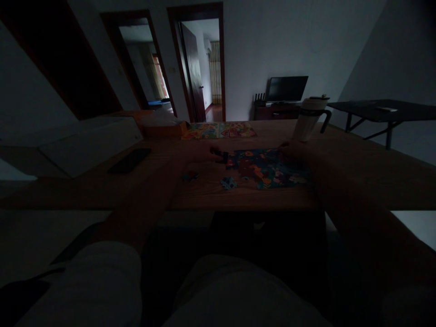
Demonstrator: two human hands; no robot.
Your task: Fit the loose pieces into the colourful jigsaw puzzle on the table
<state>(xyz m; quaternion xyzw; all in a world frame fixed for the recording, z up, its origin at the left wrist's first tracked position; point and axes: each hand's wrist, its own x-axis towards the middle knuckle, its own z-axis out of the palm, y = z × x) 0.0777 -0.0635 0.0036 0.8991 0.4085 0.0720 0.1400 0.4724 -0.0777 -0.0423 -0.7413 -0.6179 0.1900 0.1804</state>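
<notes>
A partly joined jigsaw puzzle (254,165) with a dark blue, red and orange picture lies on the wooden table in front of me. My left hand (203,152) is at its left side, its fingers closed on a dark puzzle piece (222,157) close to the puzzle's left edge. Over the upper right part of the puzzle rests my right hand (293,151); its fingers are too dark to make out. Two small clusters of loose pieces lie nearer to me: a light blue puzzle piece (228,183) and a darker puzzle piece (190,176).
Behind the puzzle lies a colourful picture sheet (220,130), beside an orange box (163,131). A tall cup with a handle (308,120) stands beyond my right hand. To the left are a dark flat phone-like object (130,161) and a large white box (90,143). The room is dim.
</notes>
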